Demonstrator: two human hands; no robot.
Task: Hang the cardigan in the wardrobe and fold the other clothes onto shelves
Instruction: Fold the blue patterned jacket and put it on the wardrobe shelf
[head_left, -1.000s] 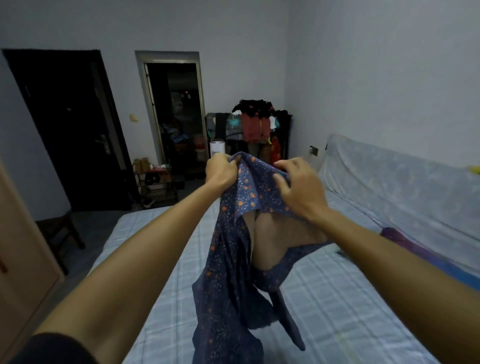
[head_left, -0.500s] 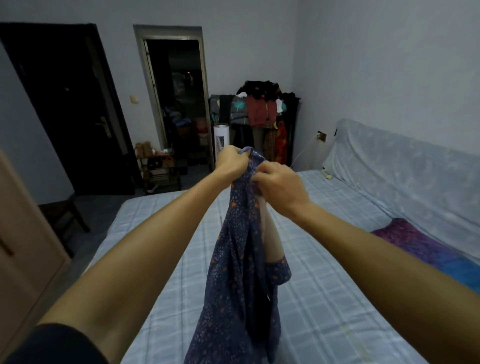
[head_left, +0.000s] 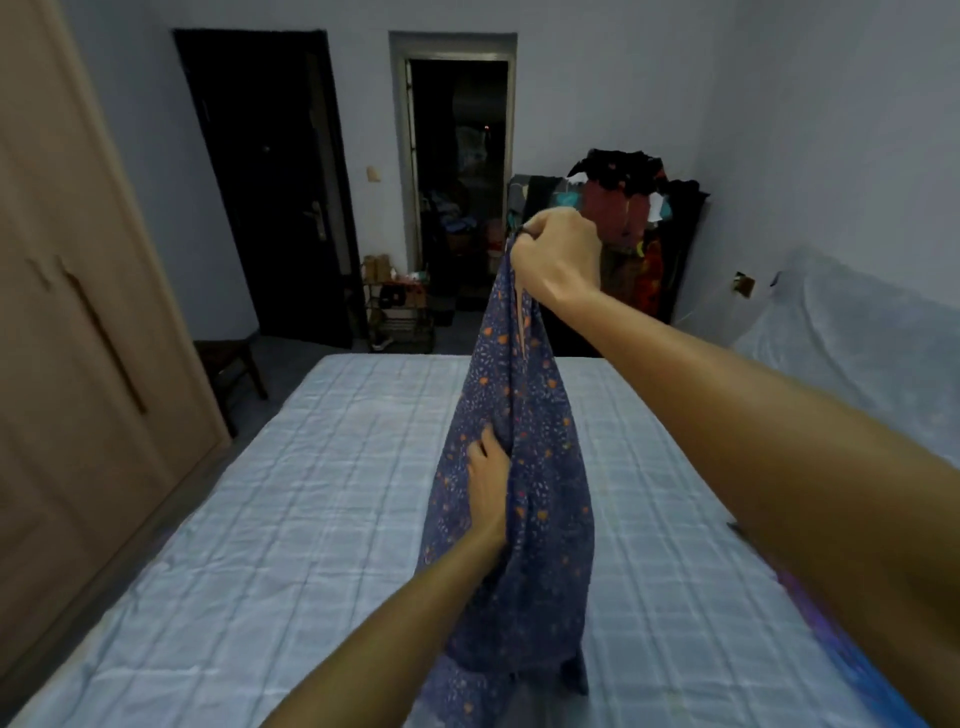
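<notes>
- Still early in the task, by the look of it: the navy floral-print thin fabric garment (head_left: 511, 467) hangs full length over the pale blue checked quilted bed (head_left: 291, 519), unfolded, lower hem touching the cover.
- Right hand (head_left: 558, 254) is fisted tight round the garment's top, held high.
- Left hand (head_left: 488, 483) lies w/ fingers spread against the cloth mid-length; whether it pinches a fold can't be told.
- Tan wooden wardrobe (head_left: 67, 312) at left has doors closed; no shelves visible, nothing seen put away.
- Purple-blue cloth (head_left: 852, 670) at bed's right edge prob. awaits folding too.
- Cardigan not identifiable here.
</notes>
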